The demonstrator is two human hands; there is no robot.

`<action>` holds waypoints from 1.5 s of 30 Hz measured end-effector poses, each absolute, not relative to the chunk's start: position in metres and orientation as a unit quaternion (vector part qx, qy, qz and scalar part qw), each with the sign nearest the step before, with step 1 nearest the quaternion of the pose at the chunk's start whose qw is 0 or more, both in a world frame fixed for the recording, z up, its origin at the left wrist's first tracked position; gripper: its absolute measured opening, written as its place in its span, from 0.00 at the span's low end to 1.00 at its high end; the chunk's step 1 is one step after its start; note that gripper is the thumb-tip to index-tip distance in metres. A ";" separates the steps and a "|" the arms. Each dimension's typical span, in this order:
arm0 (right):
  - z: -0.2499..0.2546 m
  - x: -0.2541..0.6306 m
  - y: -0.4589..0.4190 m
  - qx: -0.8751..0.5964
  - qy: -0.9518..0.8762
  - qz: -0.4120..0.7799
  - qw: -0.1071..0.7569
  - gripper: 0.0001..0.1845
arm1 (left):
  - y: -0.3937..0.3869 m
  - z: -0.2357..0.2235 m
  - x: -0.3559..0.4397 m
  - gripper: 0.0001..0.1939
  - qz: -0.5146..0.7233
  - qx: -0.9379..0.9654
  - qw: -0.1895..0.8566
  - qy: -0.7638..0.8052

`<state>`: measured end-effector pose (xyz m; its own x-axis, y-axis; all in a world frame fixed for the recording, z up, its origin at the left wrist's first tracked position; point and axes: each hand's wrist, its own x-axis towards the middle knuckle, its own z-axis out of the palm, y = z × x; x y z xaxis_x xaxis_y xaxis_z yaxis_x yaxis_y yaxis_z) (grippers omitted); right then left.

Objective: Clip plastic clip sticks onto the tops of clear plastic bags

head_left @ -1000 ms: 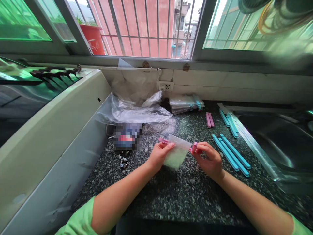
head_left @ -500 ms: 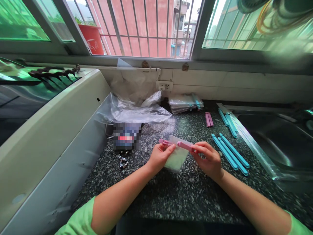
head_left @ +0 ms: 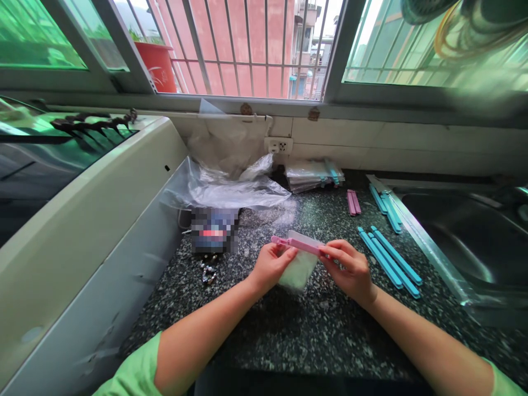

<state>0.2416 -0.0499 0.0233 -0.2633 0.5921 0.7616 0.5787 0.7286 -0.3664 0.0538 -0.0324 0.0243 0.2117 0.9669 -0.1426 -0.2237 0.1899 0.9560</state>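
Observation:
Between my hands is a small clear plastic bag (head_left: pixel 297 270), pale greenish and slightly tilted above the counter. A pink bag clip (head_left: pixel 305 246) lies across its upper part. My left hand (head_left: pixel 269 268) pinches the bag near the clip's left end, thumb in front and fingers hidden behind. My right hand (head_left: pixel 348 268) holds the clip's right end between thumb and fingers. To the right, several blue bag clips (head_left: pixel 390 258) lie on the counter, and a pair of pink clips (head_left: pixel 353 202) lies farther back.
A speckled dark counter (head_left: pixel 247 330) runs to a metal sink (head_left: pixel 457 231) at right. A stack of plastic bags (head_left: pixel 311 175) and a crumpled plastic sheet (head_left: pixel 235 187) lie by the wall. A blurred-out phone-like object (head_left: pixel 214 228) is at left, beside a white appliance (head_left: pixel 103 181).
My right hand has moved slightly left, bringing the pink clip along the bag's top toward my left hand. The clip's two parts now look lined up.

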 end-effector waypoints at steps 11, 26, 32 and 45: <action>0.020 0.243 -0.048 -0.380 -0.805 0.005 0.456 0.16 | -0.034 0.024 0.053 0.24 0.451 0.500 0.618 0.406; 0.022 0.245 -0.047 -0.402 -0.810 -0.072 0.420 0.12 | -0.029 0.034 0.048 0.19 0.515 0.499 0.551 0.428; 0.022 0.244 -0.045 -0.458 -0.767 0.119 0.433 0.17 | -0.030 0.035 0.047 0.18 0.488 0.552 0.547 0.397; 0.019 0.242 -0.043 -0.478 -0.755 0.202 0.401 0.09 | -0.024 0.028 0.044 0.15 0.495 0.591 0.490 0.407</action>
